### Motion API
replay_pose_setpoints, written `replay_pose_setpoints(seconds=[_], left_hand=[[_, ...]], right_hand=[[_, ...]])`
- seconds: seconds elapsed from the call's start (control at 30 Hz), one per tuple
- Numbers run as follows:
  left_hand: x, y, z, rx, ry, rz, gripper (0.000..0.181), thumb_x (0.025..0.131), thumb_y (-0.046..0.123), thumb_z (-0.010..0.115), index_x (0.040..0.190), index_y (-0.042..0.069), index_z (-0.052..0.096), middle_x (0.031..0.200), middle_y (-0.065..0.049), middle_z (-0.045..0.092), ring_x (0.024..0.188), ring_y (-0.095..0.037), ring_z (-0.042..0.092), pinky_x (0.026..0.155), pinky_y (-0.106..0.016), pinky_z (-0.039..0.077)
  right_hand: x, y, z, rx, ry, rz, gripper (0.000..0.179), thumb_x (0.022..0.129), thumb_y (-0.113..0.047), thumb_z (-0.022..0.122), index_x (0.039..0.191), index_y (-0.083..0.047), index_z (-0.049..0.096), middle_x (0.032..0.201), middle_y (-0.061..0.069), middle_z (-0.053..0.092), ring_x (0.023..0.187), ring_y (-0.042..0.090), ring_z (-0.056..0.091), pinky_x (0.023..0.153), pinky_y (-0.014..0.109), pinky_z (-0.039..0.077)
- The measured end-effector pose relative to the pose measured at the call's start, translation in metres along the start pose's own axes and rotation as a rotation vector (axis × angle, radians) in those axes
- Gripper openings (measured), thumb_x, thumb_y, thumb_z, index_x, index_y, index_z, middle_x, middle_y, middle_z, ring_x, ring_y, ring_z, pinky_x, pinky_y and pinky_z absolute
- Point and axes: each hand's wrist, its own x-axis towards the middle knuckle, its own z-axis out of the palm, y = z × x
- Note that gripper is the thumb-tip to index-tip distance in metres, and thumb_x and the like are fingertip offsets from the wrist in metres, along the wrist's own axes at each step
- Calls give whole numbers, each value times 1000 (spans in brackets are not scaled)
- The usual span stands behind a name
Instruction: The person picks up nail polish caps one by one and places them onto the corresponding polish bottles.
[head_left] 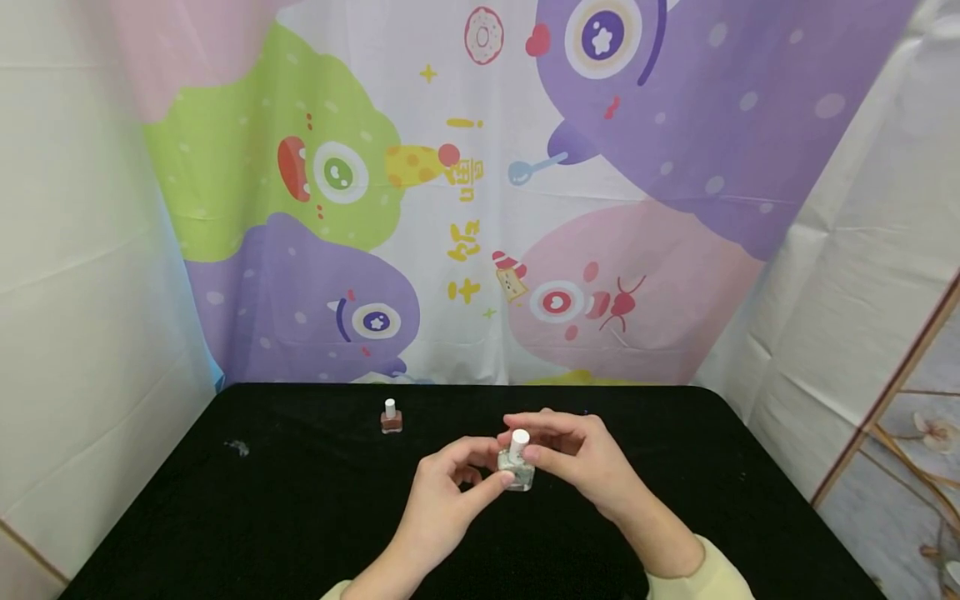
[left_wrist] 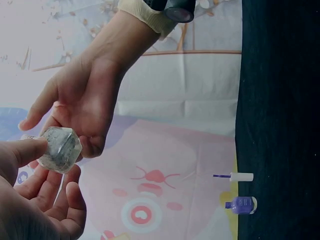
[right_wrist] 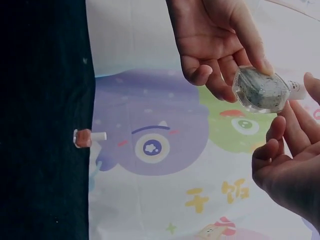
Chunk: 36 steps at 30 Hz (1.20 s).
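Observation:
My left hand (head_left: pixel 447 492) pinches a small clear nail polish bottle (head_left: pixel 516 473) with pale, speckled contents between thumb and fingers. The bottle stands upright in front of me, its white cap (head_left: pixel 519 443) on top. Around the cap is my right hand (head_left: pixel 577 458), its thumb at the near side and its fingers loosely bent behind. A gap shows between that thumb and the fingers (right_wrist: pixel 295 125) in the right wrist view. The left wrist view shows the bottle's clear base (left_wrist: pixel 62 150) between the hands.
A reddish-brown nail polish bottle (head_left: pixel 391 421) with a white cap stands at the back of the black table (head_left: pixel 300 517). An open purple polish bottle (left_wrist: pixel 243 205) is beside its white brush cap (left_wrist: pixel 241 177). Clear scrap (head_left: pixel 238 448) lies at left; a cartoon curtain (head_left: pixel 480 350) hangs behind.

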Motion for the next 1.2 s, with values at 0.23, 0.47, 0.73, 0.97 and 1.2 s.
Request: replay_pose_setpoints(seconds=[0.23, 0.47, 0.73, 0.97, 1.2], left_hand=[[-1, 0, 0, 3, -12, 4, 22, 80, 21, 74, 102, 23, 68, 97, 8, 69, 85, -10, 63, 71, -24, 52], [-1, 0, 1, -11, -12, 6, 21, 79, 22, 75, 99, 23, 69, 93, 8, 69, 84, -10, 62, 69, -24, 51], [-2, 1, 2, -6, -2, 12, 21, 79, 22, 76, 98, 22, 68, 92, 7, 69, 83, -11, 62, 68, -23, 51], [-2, 2, 4, 11, 17, 19, 19, 79, 21, 76, 96, 23, 68, 90, 8, 68, 81, -13, 62, 66, -23, 51], [-3, 2, 5, 37, 36, 29, 19, 79, 20, 76, 95, 25, 67, 89, 10, 66, 81, -12, 61, 65, -22, 51]], right_hand=[[0, -1, 0, -9, -14, -11, 26, 92, -2, 57, 115, 9, 60, 106, 10, 65, 84, 13, 58, 71, 28, 53], [0, 2, 0, -22, 10, -3, 22, 90, -1, 58, 109, 9, 62, 101, 10, 64, 83, 13, 60, 69, 30, 55], [-1, 0, 1, -69, 54, -11, 18, 89, -2, 61, 105, 4, 67, 93, 7, 63, 79, 13, 56, 65, 30, 54], [-1, -1, 3, -89, 109, 21, 18, 86, -2, 65, 102, 6, 68, 88, 4, 63, 75, 11, 53, 62, 27, 51], [-2, -1, 4, -96, 140, 4, 23, 85, -11, 69, 103, 4, 69, 88, 9, 63, 75, 11, 52, 62, 26, 51]])
